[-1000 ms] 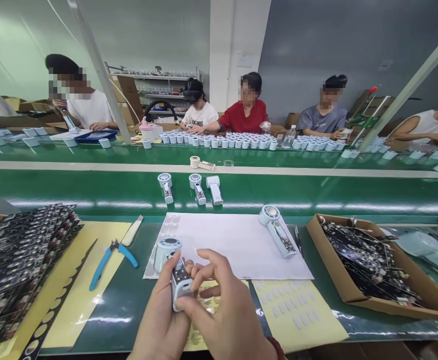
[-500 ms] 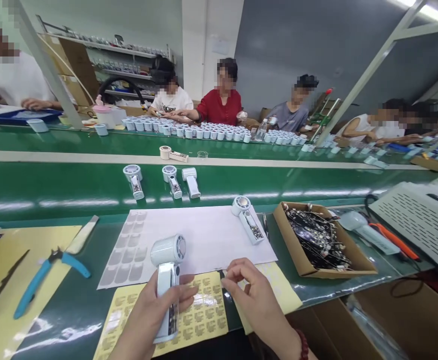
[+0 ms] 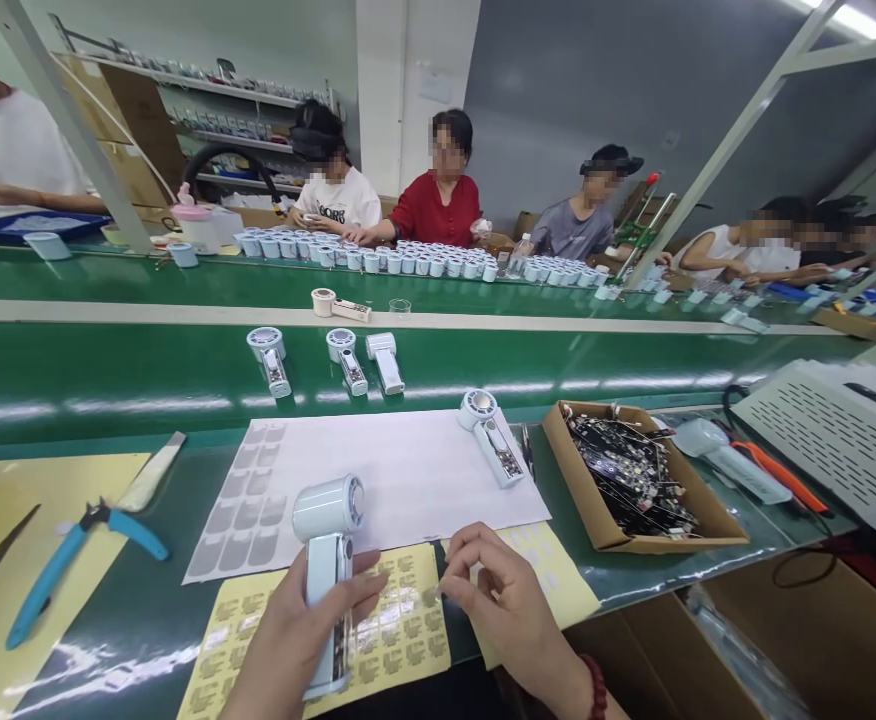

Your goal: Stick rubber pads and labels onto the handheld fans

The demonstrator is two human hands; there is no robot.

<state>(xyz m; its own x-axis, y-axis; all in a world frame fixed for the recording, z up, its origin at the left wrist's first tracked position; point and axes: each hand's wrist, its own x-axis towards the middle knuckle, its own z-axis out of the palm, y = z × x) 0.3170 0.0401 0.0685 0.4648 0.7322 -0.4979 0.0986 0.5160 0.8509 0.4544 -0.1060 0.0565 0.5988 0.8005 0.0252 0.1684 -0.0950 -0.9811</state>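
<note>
My left hand [image 3: 299,625] is wrapped around the handle of a pale blue handheld fan [image 3: 327,508], its round head up and its shiny handle face turned to the right. Just right of it, my right hand [image 3: 494,590] has thumb and forefinger pinched together. Something faint and see-through shows at those fingertips, too small to name. Beneath both hands lies a yellow sheet of printed stickers [image 3: 400,640]. A second yellow sheet [image 3: 558,565] with pale oval stickers is partly under my right hand. Another handheld fan [image 3: 494,440] rests on the white sheet [image 3: 385,450], which has grey stickers along its left side.
At right stands a cardboard box [image 3: 580,500] of circuit boards with wires; beyond it lie a fan [image 3: 730,460] and an orange-handled tool [image 3: 783,478]. Blue cutters [image 3: 55,570] are at left. Several fans [image 3: 344,360] lie on the green belt [image 3: 108,365]. Co-workers sit opposite.
The fan in my left hand has turned slightly, its front facing more to the right. My right hand stays pinched beside it. The view has shifted a little.
</note>
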